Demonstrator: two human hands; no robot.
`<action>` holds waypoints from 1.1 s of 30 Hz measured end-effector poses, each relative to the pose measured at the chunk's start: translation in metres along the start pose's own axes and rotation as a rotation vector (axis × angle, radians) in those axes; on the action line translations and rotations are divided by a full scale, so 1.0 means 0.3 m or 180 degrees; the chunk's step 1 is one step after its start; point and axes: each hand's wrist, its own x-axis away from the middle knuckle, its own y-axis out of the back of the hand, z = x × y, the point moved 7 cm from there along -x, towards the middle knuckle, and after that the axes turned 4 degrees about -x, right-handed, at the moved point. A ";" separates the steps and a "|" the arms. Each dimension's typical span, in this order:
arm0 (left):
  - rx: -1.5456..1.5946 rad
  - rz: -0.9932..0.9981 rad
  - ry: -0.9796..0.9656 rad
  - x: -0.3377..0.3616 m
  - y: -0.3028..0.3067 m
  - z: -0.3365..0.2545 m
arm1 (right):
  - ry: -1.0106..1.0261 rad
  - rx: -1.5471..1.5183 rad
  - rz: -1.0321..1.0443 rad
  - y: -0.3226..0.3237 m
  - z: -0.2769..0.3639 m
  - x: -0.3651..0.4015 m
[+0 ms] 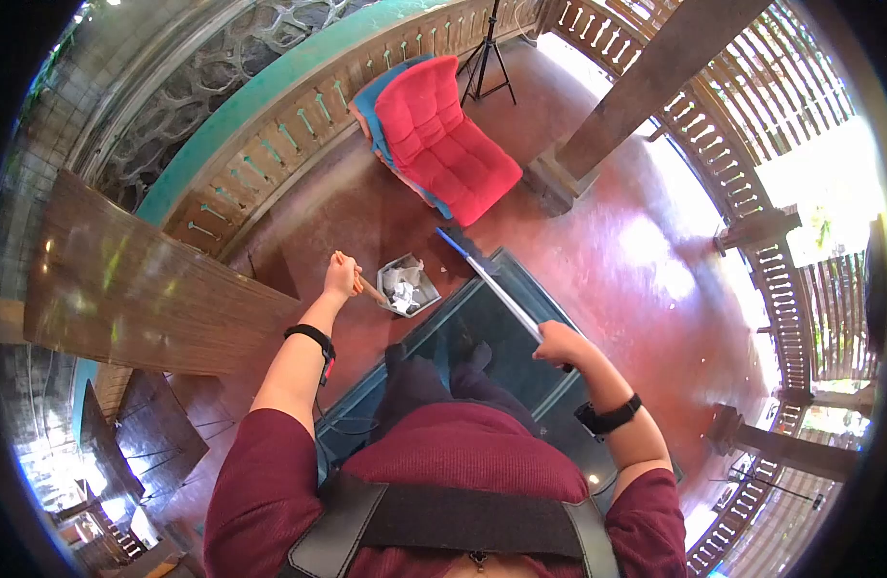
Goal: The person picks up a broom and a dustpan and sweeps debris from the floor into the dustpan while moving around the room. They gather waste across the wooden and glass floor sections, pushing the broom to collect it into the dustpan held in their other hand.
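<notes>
My right hand is closed around the near end of a long, thin silver-white pole with a blue far end. The pole slants forward and left over the dark glass panel, its blue end near the red floor cushion chair. My left hand is closed, held out beside an open waste bin. A tan strip shows between these fingers and the bin; whether it is held or part of the bin, I cannot make out. Crumpled white and grey paper or plastic fills the bin.
Folding cushion chairs, a red one on top, are stacked by the balustrade. Behind them stands a black tripod. A brown wooden panel is at left, and a thick post rises at right from the reddish floor.
</notes>
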 end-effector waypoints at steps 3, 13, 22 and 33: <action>-0.0159 0.0032 0.0108 0.001 0.011 0.004 | -0.0120 0.0038 0.0256 -0.121 0.078 -0.011; -0.0185 0.0187 0.0047 0.037 0.037 -0.058 | 0.0184 -0.0674 0.0386 -0.163 0.154 0.248; 0.0048 0.1016 0.0296 0.076 -0.041 -0.120 | -0.0111 -0.1534 0.0015 -0.111 0.047 0.528; -0.0140 0.1579 0.0052 0.084 -0.339 -0.344 | -0.0867 -0.3258 -0.0892 -0.159 -0.276 0.729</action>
